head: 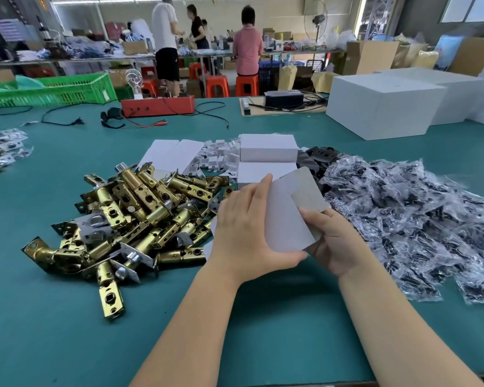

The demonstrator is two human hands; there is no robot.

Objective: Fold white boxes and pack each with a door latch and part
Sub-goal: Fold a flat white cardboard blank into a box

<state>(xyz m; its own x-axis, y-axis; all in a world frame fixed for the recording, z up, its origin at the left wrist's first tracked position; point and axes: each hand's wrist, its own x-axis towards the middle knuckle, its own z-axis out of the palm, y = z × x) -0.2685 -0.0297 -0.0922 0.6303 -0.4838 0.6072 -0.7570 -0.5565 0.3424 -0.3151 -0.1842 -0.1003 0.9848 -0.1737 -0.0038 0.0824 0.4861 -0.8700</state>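
Observation:
Both hands hold one small white box (287,219) above the green table (67,331), tilted, with its grey-lined flap (308,191) standing open at the top. My left hand (243,233) grips the box's left side, thumb under its lower edge. My right hand (333,241) holds the box's right side from below, thumb against the flap. A heap of brass door latches (134,213) lies to the left. Clear bags with dark parts (403,219) are piled to the right. Flat and folded white boxes (267,152) sit behind my hands.
Black plates (317,157) lie beside the folded boxes. Large white cartons (380,104) stand at the back right, a red test box (157,104) with cables and a green crate (53,90) at the back. More bagged latches (0,152) lie far left. People work at benches beyond.

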